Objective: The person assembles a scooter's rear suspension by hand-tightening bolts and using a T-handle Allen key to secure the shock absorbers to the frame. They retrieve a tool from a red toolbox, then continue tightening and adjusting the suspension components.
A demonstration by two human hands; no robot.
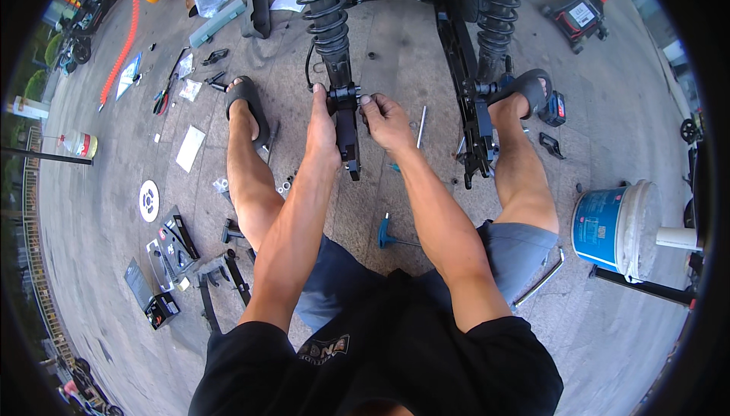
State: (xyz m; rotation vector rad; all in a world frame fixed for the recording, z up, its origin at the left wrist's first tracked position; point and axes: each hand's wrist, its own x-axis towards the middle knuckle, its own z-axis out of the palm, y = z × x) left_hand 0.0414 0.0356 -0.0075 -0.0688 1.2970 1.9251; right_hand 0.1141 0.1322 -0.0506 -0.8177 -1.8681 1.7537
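In front of me hangs a black coil-spring shock absorber (328, 24), its lower end joined to a black metal arm (347, 138). My left hand (322, 131) wraps the left side of this joint, thumb upward. From the other side my right hand (388, 121) reaches the joint with thumb and forefinger pinched together. Their tips are beside a small shiny bolt end (357, 92); whatever they pinch is too small to make out. Farther right stands a second shock absorber (498, 17), with another black arm (477, 131) at its foot.
Between my legs lie a blue-handled hex key (385, 235) and a metal rod (422, 125). Washers (285, 186) are scattered near my left knee. A blue-and-white bucket (601, 226) stands at right, a floor jack (582, 17) at far right. Pliers (161, 102) lie at left.
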